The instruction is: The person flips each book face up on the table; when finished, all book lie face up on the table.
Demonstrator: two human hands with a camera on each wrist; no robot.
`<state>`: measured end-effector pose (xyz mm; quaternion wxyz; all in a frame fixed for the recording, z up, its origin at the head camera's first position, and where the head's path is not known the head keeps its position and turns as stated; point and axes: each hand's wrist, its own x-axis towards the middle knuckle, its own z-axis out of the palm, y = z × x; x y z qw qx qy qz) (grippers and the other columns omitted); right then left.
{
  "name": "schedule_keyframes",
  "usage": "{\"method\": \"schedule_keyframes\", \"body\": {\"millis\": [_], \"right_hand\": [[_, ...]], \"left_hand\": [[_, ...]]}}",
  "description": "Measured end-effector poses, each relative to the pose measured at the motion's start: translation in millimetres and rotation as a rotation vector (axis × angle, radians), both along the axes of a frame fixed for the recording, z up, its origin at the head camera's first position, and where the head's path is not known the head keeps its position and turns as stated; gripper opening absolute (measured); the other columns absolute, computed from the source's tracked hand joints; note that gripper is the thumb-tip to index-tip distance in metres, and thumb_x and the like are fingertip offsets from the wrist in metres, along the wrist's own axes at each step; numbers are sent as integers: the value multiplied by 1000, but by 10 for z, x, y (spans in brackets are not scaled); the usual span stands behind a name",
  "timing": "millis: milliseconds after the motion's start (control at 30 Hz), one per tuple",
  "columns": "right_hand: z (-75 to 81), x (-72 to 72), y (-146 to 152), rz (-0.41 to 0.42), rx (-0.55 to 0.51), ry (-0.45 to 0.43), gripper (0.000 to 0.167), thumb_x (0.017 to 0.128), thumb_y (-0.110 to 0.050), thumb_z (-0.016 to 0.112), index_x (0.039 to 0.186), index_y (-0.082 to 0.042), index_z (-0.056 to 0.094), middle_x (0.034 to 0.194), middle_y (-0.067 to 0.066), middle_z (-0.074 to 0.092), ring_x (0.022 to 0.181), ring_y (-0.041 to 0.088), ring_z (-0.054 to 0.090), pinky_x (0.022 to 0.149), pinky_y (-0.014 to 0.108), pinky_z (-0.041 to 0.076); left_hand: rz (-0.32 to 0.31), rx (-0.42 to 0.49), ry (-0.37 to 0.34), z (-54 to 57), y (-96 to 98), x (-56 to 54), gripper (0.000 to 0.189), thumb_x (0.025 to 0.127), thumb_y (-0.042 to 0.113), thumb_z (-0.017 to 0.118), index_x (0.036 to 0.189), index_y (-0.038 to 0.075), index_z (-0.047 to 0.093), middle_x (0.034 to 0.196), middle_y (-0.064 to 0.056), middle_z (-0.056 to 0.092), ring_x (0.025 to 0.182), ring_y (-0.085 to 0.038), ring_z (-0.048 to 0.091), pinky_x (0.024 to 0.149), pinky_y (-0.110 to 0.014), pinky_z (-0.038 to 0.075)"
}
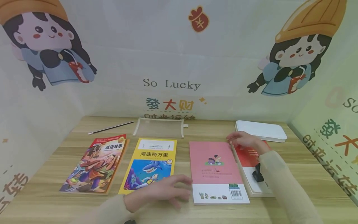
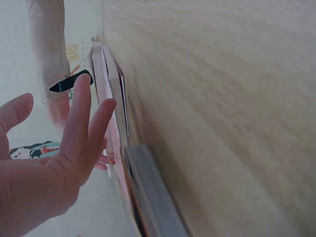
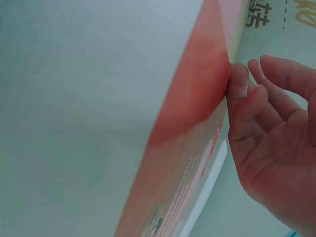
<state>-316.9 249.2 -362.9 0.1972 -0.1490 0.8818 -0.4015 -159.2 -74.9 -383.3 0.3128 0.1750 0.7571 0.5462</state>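
My left hand (image 1: 165, 190) hovers over the lower right of a yellow book (image 1: 152, 160) with a shark and diver cover. Its fingers are spread, tips near the left edge of a pink-and-white book (image 1: 213, 155). In the left wrist view that hand (image 2: 54, 177) holds nothing. At the upper right corner of the pink book is my right hand (image 1: 245, 141), over the top of a red-and-white book (image 1: 247, 154). The right wrist view has that hand (image 3: 281, 131) with fingers loosely bent, fingertips touching the edge of a red cover (image 3: 192, 84), thumb apart.
A colourful storybook (image 1: 98, 165) lies at the left. Behind the books are a dark pencil (image 1: 112, 128), a mesh pouch (image 1: 158, 127) and a white case (image 1: 261, 130) at the right. Printed cloth walls (image 1: 173, 59) enclose the wooden table (image 1: 64, 149) at the back and sides.
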Motion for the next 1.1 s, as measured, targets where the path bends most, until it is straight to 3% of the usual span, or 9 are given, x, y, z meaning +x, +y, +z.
{"method": "schedule_keyframes", "body": {"millis": [100, 233, 433, 567, 700, 833, 933, 1100], "right_hand": [[-14, -16, -27, -1, 22, -4, 41, 80, 0, 45, 120, 9, 44, 117, 25, 48, 76, 19, 51, 61, 26, 45], [-16, -35, -53, -6, 23, -11, 41, 80, 1, 45, 120, 10, 42, 117, 27, 48, 73, 18, 51, 58, 26, 43], [5, -33, -97, -10, 55, -31, 44, 81, -3, 48, 123, 8, 39, 121, 28, 43, 77, 21, 52, 63, 28, 47], [14, -28, -138, -19, 101, -21, 43, 83, -5, 49, 123, 8, 39, 121, 28, 43, 80, 23, 52, 67, 31, 49], [12, -21, -193, -27, 153, 5, 41, 85, -7, 50, 122, 8, 40, 112, 26, 48, 74, 20, 52, 64, 30, 49], [3, -29, -221, -40, 189, 17, 40, 86, -8, 50, 122, 7, 41, 94, 17, 52, 67, 17, 50, 58, 27, 48], [-6, -34, -209, -34, 163, 4, 40, 87, -7, 49, 122, 8, 39, 88, 14, 52, 64, 16, 48, 55, 26, 47], [-11, -16, -184, -31, 78, -19, 42, 87, -8, 48, 123, 10, 36, 100, 19, 50, 66, 17, 48, 56, 27, 46]], "left_hand": [[35, -28, 9, -9, 44, 24, 47, 81, 27, 63, 124, 12, 47, 120, -9, 50, 65, -25, 62, 77, -36, 47], [88, 2, -41, -34, 89, 55, 52, 81, 26, 64, 126, 10, 44, 116, -11, 52, 64, -27, 62, 80, -39, 45], [78, 78, -130, -59, 143, 114, 59, 83, 21, 62, 132, 8, 34, 123, -15, 43, 79, -27, 62, 68, -38, 51], [86, 107, -155, -69, 164, 144, 64, 84, 21, 61, 136, 8, 26, 133, -16, 33, 82, -28, 61, 68, -38, 51], [83, 108, -164, -86, 171, 159, 66, 84, 23, 60, 137, 8, 24, 136, -16, 29, 81, -28, 61, 76, -43, 47], [81, 105, -192, -95, 172, 164, 66, 84, 26, 60, 137, 8, 24, 134, -15, 34, 81, -27, 62, 88, -49, 38], [96, 156, -240, -96, 179, 153, 66, 85, 23, 59, 137, 5, 23, 134, -18, 33, 86, -29, 60, 85, -46, 42], [124, 256, -306, -107, 188, 145, 66, 85, 11, 58, 137, -3, 19, 137, -26, 20, 92, -33, 57, 79, -38, 48]]}}
